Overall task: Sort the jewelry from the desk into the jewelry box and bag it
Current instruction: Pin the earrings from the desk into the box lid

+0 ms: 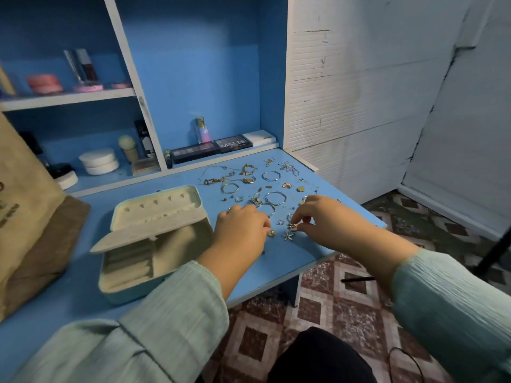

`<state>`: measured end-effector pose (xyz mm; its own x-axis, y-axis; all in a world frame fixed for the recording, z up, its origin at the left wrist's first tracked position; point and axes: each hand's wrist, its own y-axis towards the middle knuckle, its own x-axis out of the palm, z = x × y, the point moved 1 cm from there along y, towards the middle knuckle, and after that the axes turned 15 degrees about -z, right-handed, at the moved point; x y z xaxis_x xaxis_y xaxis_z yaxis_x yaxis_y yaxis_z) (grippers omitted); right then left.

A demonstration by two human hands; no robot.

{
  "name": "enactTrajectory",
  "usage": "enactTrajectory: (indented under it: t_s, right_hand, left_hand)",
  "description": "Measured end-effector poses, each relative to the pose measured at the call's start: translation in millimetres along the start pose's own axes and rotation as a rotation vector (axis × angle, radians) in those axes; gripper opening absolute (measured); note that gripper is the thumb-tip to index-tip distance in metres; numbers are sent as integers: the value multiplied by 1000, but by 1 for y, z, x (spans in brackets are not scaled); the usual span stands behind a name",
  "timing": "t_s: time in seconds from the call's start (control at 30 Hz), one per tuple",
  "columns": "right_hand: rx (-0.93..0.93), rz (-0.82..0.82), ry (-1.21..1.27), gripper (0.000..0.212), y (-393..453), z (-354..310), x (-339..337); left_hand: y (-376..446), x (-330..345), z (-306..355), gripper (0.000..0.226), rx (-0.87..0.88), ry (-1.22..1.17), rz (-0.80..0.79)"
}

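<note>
The jewelry lies scattered across the right half of the blue desk, from the far edge by the shelving to the near middle: gold chains, silver hoops, small rings and pendants. A star-shaped piece and a small gold piece lie nearest, between the two hands.

The right hand rests over the near right part of the spread, its thumb and forefinger pinching a small ornate piece just above the desk surface. The left hand lies knuckles up beside it, fingers curled down onto the desk; whether it holds anything cannot be determined.

The jewelry box stands open to the left of the hands, lid raised toward the far side, ring rolls and one open compartment visible inside. A brown paper bag stands at the left edge of the desk, just beside the box.

Far shelving holds cosmetics: eyeshadow palettes, a small perfume bottle, white round jars and pink containers. A patterned tile floor lies below the desk on the right.
</note>
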<state>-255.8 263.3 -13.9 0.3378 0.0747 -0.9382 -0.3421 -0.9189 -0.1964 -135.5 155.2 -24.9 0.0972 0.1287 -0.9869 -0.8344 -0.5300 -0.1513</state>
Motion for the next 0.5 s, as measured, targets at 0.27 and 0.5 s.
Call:
enactTrajectory:
  t_s: [0.27, 0.5]
  right_hand:
    - [28, -83, 13, 21, -14, 31, -6]
    - [-17, -92, 65, 20, -15, 29, 0]
  left_hand:
    - [6, 4, 1, 23, -13, 10, 15]
    - [7, 0, 3, 20, -44, -11, 47]
